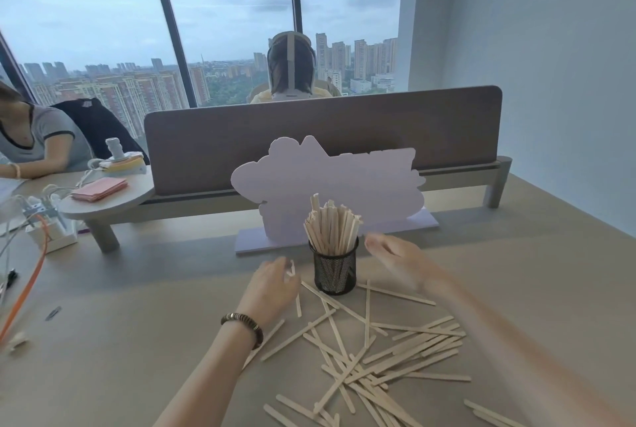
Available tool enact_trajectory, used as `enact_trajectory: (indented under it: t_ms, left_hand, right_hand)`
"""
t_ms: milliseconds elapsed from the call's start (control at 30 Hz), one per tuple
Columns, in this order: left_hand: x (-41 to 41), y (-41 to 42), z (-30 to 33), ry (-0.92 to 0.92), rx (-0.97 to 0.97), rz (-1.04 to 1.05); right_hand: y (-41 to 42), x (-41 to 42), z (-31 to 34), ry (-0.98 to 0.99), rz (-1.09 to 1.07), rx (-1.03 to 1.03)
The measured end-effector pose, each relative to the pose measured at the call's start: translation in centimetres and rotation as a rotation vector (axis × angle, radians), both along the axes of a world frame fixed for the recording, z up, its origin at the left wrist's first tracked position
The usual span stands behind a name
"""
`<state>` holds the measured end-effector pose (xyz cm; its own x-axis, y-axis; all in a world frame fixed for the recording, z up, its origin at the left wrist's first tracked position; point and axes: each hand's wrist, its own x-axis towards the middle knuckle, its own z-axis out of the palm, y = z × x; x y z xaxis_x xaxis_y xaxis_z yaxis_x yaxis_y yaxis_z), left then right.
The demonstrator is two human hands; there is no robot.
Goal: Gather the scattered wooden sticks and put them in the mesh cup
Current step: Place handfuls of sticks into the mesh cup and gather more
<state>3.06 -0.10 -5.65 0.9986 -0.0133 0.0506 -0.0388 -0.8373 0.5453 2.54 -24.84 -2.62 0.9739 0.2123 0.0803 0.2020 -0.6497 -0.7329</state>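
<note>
A black mesh cup (335,272) stands on the beige table, packed with upright wooden sticks (331,225). Many more wooden sticks (378,358) lie scattered in front of it and to its right. My left hand (272,285), with a beaded bracelet on the wrist, hovers just left of the cup and pinches a wooden stick (292,270) held upright. My right hand (395,254) is blurred, right of the cup at rim height, fingers spread, nothing in it.
A lilac cut-out board (330,182) stands right behind the cup, before a brown desk divider (447,124). At the left are a small round shelf (113,201) with pink cards, a cable box (51,230) and an orange cable. Other people sit at the left and beyond the divider.
</note>
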Motion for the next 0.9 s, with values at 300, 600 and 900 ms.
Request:
enact_trajectory:
  t_ms: [300, 600, 900]
  left_hand:
    - [-7.2, 1.6, -0.5, 0.319, 0.447, -0.061]
    - [-12.4, -0.2, -0.4, 0.407, 0.62, -0.401]
    - [-12.5, 0.5, 0.0, 0.37, 0.53, -0.395]
  right_hand:
    - [-5.4, -6.1, -2.0, 0.275, 0.171, -0.65]
    - [-4.8, -11.0, -2.7, 0.25, 0.232, -0.697]
    - [-5.2, -11.1, -2.2, 0.159, 0.056, -0.719]
